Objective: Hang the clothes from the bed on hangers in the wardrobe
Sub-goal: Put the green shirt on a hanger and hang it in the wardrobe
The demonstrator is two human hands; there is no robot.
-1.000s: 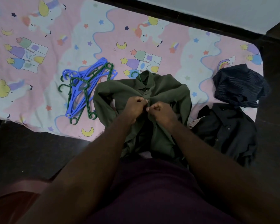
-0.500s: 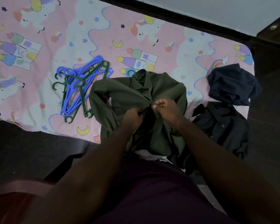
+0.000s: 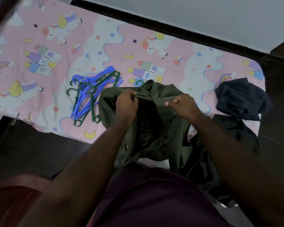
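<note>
Looking down on a bed point(image 3: 105, 46) covered by a pink and white sheet point(image 3: 39, 99), printed with unicorns, yellow moons, stars, rainbows and small castles. On the near edge of the bed, about in the middle, a green shirt point(image 3: 174, 128) with the collar pointing away and the lower part hanging over the edge toward the person. Front of the shirt pulled open, with the dark inside showing between the two hands. Fingers of the left hand point(image 3: 126, 104) curled round the front edge on its own side, just below the collar. Fist of the right hand point(image 3: 184, 105) closed on the opposite front edge, thumb tip showing toward the middle. Between both hands a narrow band of green cloth, drawn tight. At the collar a green hook point(image 3: 140, 83) of a hanger sticking out, the rest of that hanger hidden under the cloth. Just beside the shirt on its left, a pile of hangers point(image 3: 92, 94), blue ones and green ones tangled together, lying flat on the sheet and touching the shirt's sleeve or very nearly so. To the right, near the end of the bed, a crumpled dark blue garment point(image 3: 239, 99), and directly below it a black shirt point(image 3: 236, 131) spilling over the edge. At the bottom, a maroon top point(image 3: 154, 194) on the person's body and two bare forearms. Dark floor point(image 3: 31, 153) at the lower left, a dark frame point(image 3: 154, 26) along the far side of the bed, then a pale wall point(image 3: 203, 13).
</note>
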